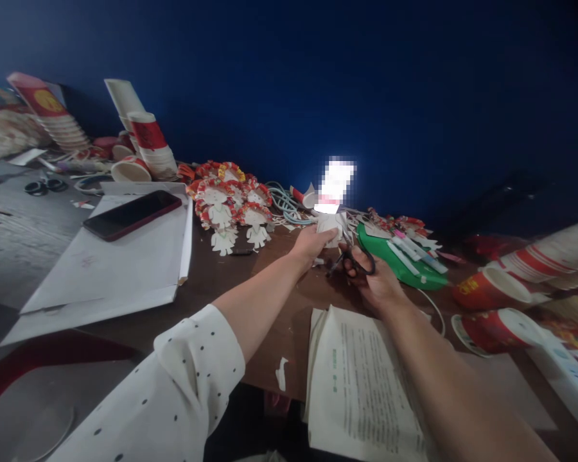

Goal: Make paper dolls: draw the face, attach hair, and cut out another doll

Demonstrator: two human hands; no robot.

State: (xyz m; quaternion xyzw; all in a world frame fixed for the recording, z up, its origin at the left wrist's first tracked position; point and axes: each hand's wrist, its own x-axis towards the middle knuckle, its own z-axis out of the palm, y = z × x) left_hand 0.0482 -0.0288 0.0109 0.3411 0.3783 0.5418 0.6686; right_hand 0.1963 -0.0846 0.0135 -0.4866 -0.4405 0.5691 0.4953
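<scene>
One small white paper piece (325, 224), plain and pale on its visible face, outline blurred; located above the brown tabletop (270, 289), around mid-view. Left hand (313, 244): closed, pinching the piece between thumb and fingers. Right hand (373, 279): closed around the dark handles of the scissors (347, 255); blades near the paper, too blurred to tell whether they touch it.

Counts:
- White paper figures (219, 213) with red frilled tops: at least three, heaped left of the left hand; overlap prevents a full tally.
- Phone (132, 215), dark red edge: one, lying on white sheets (110, 269).
- Second scissors (45, 186): one pair, far left.
- Green case (421, 280): one; several pens (411, 247) on top, number unclear.
- Printed pages (361, 385): one bundle, near edge.
- White scrap (282, 374): one, left of the pages.
</scene>
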